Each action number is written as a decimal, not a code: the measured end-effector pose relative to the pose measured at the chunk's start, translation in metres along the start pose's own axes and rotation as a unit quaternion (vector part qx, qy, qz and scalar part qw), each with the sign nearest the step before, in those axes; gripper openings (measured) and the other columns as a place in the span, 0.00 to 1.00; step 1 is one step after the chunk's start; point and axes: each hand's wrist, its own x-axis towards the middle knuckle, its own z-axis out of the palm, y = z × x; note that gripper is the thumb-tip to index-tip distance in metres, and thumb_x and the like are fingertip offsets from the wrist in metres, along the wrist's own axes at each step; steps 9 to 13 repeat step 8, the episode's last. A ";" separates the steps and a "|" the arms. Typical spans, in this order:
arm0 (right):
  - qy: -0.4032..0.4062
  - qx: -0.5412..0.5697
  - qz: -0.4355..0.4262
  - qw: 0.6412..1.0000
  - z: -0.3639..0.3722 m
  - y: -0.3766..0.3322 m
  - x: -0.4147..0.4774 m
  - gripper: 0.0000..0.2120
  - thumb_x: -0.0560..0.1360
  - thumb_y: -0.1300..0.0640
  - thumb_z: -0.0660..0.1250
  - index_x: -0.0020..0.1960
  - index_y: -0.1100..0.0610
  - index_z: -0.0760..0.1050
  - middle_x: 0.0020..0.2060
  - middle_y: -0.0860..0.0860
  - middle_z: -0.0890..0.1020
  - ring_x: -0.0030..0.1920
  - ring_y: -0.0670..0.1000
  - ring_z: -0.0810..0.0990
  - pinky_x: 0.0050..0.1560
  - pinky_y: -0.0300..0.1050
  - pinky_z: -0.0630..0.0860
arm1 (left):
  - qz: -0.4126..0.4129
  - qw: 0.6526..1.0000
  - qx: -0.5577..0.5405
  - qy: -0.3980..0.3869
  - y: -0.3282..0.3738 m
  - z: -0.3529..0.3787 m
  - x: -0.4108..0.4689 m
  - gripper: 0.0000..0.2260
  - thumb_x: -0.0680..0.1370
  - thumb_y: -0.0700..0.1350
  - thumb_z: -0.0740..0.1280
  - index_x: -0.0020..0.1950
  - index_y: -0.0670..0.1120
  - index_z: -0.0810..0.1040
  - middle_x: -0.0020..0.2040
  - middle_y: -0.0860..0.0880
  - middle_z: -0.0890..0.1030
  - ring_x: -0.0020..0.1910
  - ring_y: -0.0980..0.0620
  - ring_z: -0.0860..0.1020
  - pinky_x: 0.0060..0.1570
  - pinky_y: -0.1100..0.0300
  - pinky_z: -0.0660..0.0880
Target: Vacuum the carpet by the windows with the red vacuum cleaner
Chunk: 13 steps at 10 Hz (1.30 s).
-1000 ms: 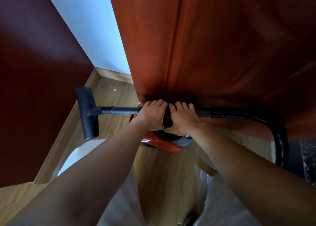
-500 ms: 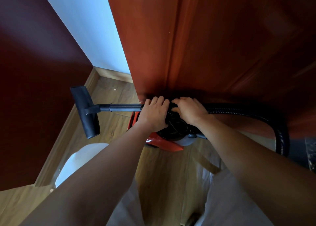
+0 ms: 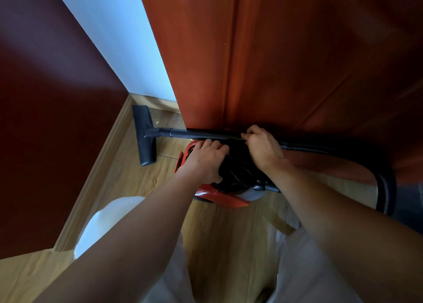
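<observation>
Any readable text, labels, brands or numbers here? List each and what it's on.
None readable.
No brand or label shows on the red canister vacuum cleaner; the left hand and right hand partly hide its top.
No markings on the black wand, black ribbed hose or red-brown wooden door.

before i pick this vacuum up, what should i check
1. Right hand grips the black plastic wand: ok.
2. Left hand has a firm hold on the red vacuum cleaner: cannot tell.
3. Black ribbed hose joined to the wand: ok.
4. Black floor head off the floor: cannot tell.
5. Power cord, not in view: cannot tell.
6. Carpet in sight: not ok, only wooden floor.
</observation>
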 end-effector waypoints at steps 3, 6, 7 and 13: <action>0.059 0.020 -0.045 0.997 -0.034 -0.026 -0.007 0.11 0.79 0.52 0.63 0.55 0.55 0.81 0.50 0.51 0.80 0.49 0.55 0.81 0.46 0.49 0.79 | 0.023 0.982 -0.186 -0.014 -0.023 -0.016 -0.018 0.41 0.59 0.75 0.68 0.66 0.55 0.71 0.60 0.52 0.73 0.59 0.49 0.70 0.60 0.53 0.69; -0.049 -0.057 -0.044 0.996 -0.209 -0.090 -0.064 0.09 0.78 0.56 0.61 0.49 0.56 0.80 0.48 0.52 0.81 0.49 0.58 0.82 0.47 0.50 0.77 | -0.158 0.981 -0.105 -0.029 -0.033 -0.169 -0.121 0.09 0.81 0.50 0.59 0.56 0.50 0.76 0.55 0.50 0.81 0.53 0.45 0.80 0.49 0.50 0.77; -0.060 -0.075 -0.073 0.993 -0.290 -0.125 -0.081 0.08 0.76 0.57 0.62 0.50 0.55 0.79 0.48 0.53 0.82 0.49 0.58 0.83 0.48 0.51 0.78 | -0.192 0.975 -0.099 -0.054 -0.032 -0.234 -0.178 0.08 0.81 0.50 0.58 0.53 0.50 0.75 0.51 0.50 0.81 0.48 0.46 0.81 0.45 0.50 0.79; -0.109 -0.102 -0.090 0.985 -0.357 -0.165 -0.099 0.08 0.76 0.58 0.61 0.51 0.55 0.79 0.49 0.53 0.82 0.50 0.58 0.82 0.48 0.50 0.77 | -0.218 0.966 -0.104 -0.089 -0.025 -0.285 -0.240 0.09 0.81 0.49 0.57 0.53 0.50 0.76 0.50 0.49 0.81 0.47 0.46 0.80 0.44 0.51 0.79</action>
